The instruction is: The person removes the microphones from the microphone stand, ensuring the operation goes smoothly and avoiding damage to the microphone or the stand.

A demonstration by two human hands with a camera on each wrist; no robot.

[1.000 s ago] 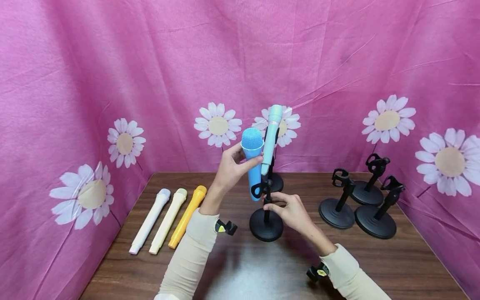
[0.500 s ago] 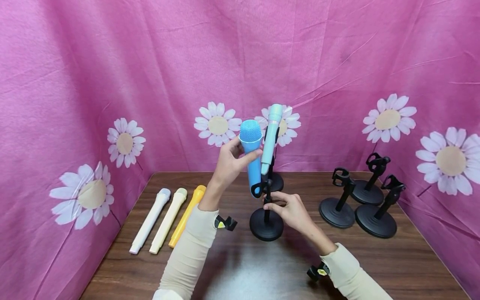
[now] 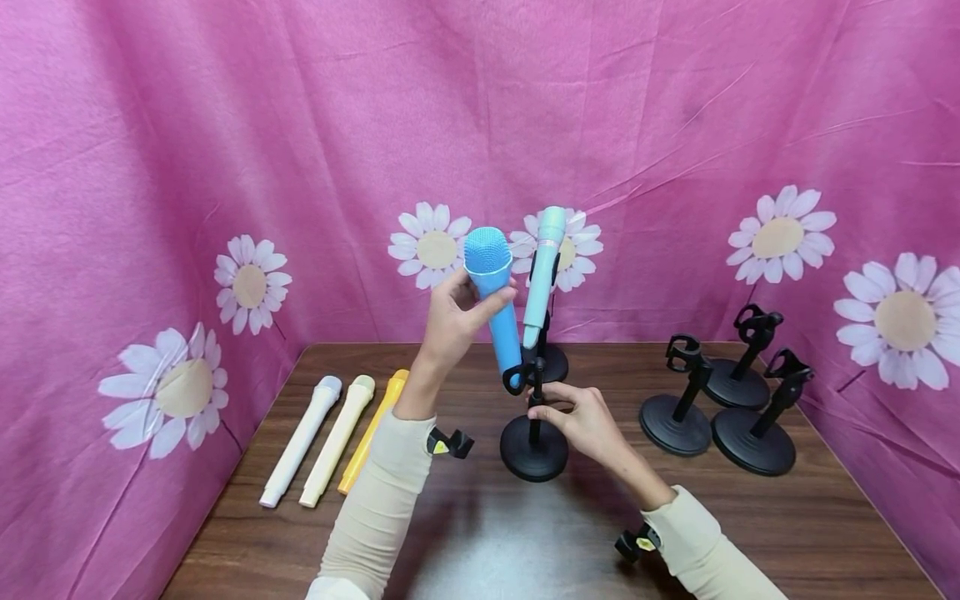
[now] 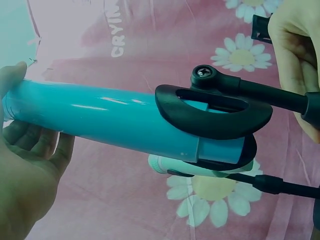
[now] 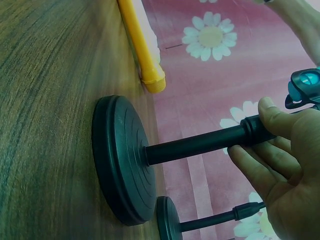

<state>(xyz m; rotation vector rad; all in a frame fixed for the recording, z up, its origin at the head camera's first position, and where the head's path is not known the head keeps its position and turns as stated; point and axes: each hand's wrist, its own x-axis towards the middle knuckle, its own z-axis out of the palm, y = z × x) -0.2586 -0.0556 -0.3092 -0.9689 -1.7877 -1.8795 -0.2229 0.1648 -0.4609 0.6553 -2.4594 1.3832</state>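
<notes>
My left hand (image 3: 452, 323) grips a blue microphone (image 3: 506, 337) just under its mesh head. The microphone's narrow lower end sits inside the black clip (image 4: 215, 117) of a small desk stand, leaning to the left of the pole. Thumb and fingers of my right hand (image 3: 583, 423) pinch that stand's pole (image 5: 200, 145) at the collar, above its round base (image 3: 534, 450). The base rests on the table. Right behind it, a mint-green microphone (image 3: 544, 279) is held in a second stand (image 3: 553, 364).
White (image 3: 302, 440), cream (image 3: 337, 442) and yellow (image 3: 375, 433) microphones lie side by side at the left of the wooden table (image 3: 480, 533). Three black stands with vacant clips, one of them a front stand (image 3: 752, 442), are grouped at the right. A pink flowered curtain (image 3: 480, 125) hangs behind.
The blue microphone's head has moved up and to the left with my left hand, so it leans further left, its lower end still at the clip. My right hand stays on the pole.
</notes>
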